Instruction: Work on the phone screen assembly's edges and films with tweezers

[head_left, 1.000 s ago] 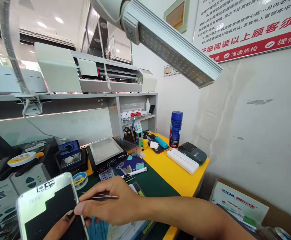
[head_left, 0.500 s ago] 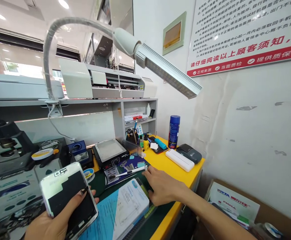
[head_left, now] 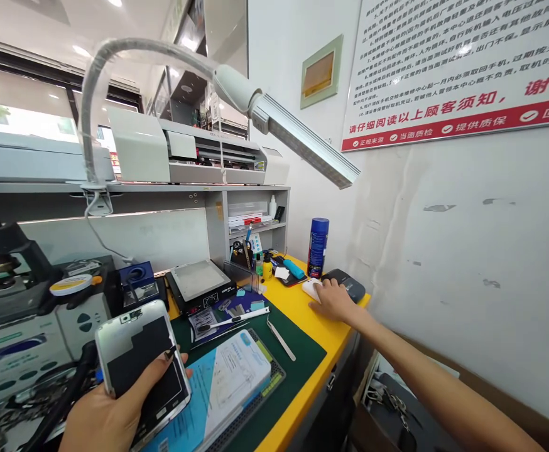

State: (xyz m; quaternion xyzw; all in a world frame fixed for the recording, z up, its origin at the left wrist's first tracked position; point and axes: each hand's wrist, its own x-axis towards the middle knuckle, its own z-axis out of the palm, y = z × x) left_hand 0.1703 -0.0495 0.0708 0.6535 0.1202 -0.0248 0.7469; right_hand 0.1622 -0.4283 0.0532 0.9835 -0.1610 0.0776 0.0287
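A phone screen panel [head_left: 145,361], its back bare with black and silver areas, is gripped in my left hand [head_left: 119,402], thumb across its face. My right hand [head_left: 335,301] rests on a white oblong case [head_left: 310,288] at the right part of the yellow table, fingers bent over it and hiding most of it. Tweezers [head_left: 281,340] lie on the green mat [head_left: 303,358], with a white brush [head_left: 237,319] beside them. Below my left hand's panel, a blue and white box [head_left: 237,376] sits on a dark tray.
A blue spray can [head_left: 318,247] and a dark grey device [head_left: 345,285] stand near the wall. A heating plate [head_left: 199,285] is at the back, a microscope [head_left: 8,251] at the left. A lamp [head_left: 303,138] hangs above.
My right hand has moved right and back from the mat to the white case. The tweezers now show on the mat. The panel in my left hand has shifted slightly, and the view has turned right.
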